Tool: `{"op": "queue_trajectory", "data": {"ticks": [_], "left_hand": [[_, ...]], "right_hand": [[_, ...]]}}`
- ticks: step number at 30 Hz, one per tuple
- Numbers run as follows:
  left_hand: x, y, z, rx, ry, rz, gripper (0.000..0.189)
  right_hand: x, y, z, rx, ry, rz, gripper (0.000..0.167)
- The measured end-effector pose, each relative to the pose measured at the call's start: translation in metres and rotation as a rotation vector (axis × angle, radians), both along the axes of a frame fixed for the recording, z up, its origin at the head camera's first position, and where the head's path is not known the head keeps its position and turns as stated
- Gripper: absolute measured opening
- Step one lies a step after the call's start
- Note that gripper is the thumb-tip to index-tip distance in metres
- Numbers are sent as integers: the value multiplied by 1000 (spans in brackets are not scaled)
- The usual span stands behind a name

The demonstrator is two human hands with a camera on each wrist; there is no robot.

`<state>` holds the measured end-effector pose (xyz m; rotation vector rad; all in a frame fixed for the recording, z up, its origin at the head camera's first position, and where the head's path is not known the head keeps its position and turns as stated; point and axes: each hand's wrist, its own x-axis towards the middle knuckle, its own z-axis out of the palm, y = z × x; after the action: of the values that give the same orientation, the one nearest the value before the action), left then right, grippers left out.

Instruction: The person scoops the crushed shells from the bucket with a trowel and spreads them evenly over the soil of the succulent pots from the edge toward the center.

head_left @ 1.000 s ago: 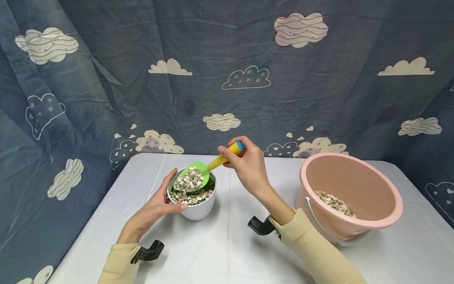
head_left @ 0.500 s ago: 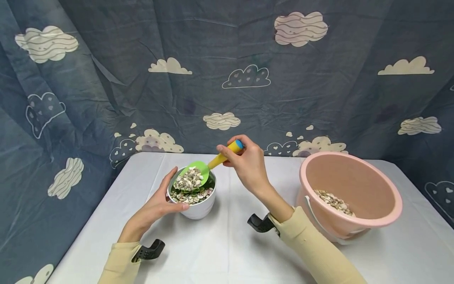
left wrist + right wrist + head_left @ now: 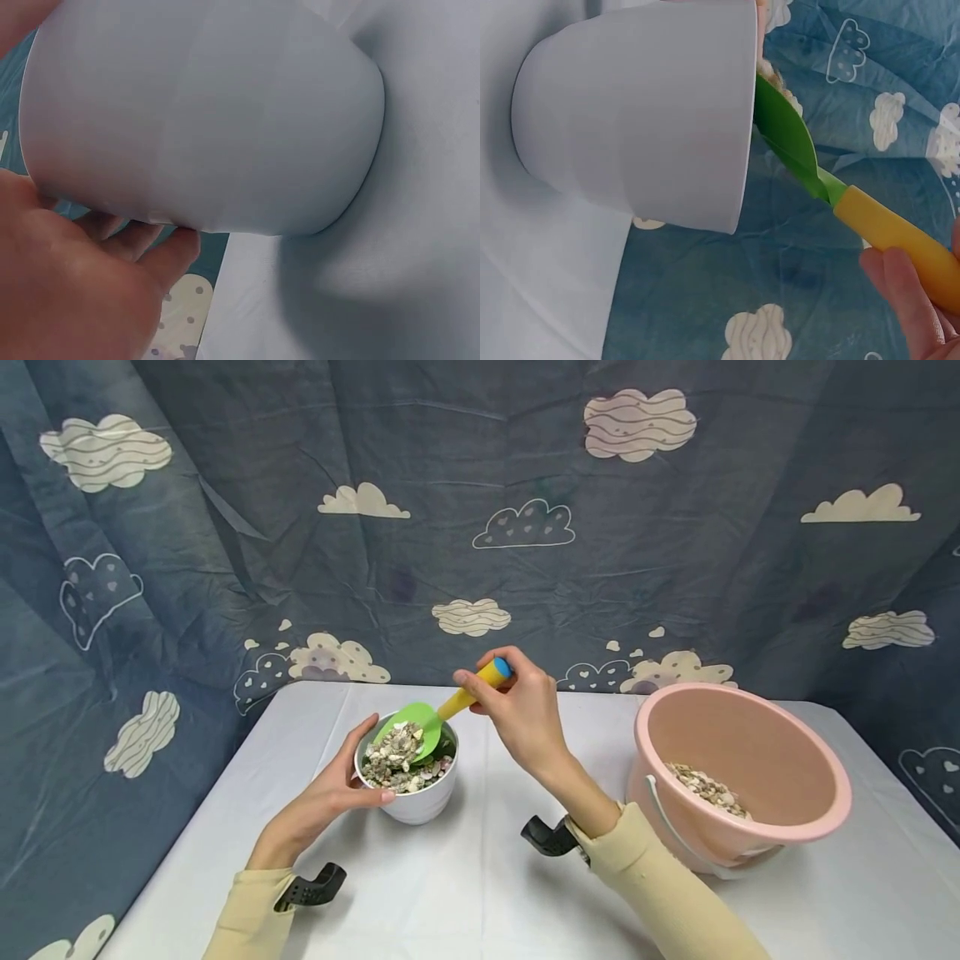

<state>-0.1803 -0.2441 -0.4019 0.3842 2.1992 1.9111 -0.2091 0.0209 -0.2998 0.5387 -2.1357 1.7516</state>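
A white flowerpot [image 3: 420, 810] stands on the table, its rim held by my left hand [image 3: 318, 802] with the thumb on the near side and fingers on the far side. My right hand [image 3: 525, 714] grips the yellow handle of a toy shovel [image 3: 417, 713]. Its green blade slopes down into the pot's mouth, bearing a heap of pale shell-like chips [image 3: 401, 742]. More such chips and some green leaves [image 3: 444, 747] show inside the pot. In the right wrist view, the green blade [image 3: 787, 131] crosses the rim; the blade's tip is hidden inside.
To the right stands a pink bucket [image 3: 757, 735] with a white handle and a layer of similar chips [image 3: 707, 789] at its bottom. A white cloth covers the table [image 3: 480, 877]. Behind hangs a dark blue curtain [image 3: 525, 585] with cloud prints.
The shovel's blade has tipped lower, and chips have slid toward its tip, baring more green. My right hand has shifted slightly left. My left hand stays on the pot.
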Motion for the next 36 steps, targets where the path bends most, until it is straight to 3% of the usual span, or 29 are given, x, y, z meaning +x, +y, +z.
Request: {"op": "queue_trajectory", "data": {"ticks": [4,7,13,24,36], "left_hand": [[0,0,0,-56,13,19,107],[1,1,0,-97,0,44,109],[0,3,0,-101,-10,71,112],[2,-2,0,-10,-7,-27,106],[1,3,2,-165,6,60,112]], "right_hand": [[-17,3,-16,-21,-15,-10,33],[-20,4,-19,-26,-16,-12,36],[-17,2,-17,-1,31,-21,39],[-16,-3,-12,60,100,-9,36],[-17,-2,-10,122,163,-24,37]]}}
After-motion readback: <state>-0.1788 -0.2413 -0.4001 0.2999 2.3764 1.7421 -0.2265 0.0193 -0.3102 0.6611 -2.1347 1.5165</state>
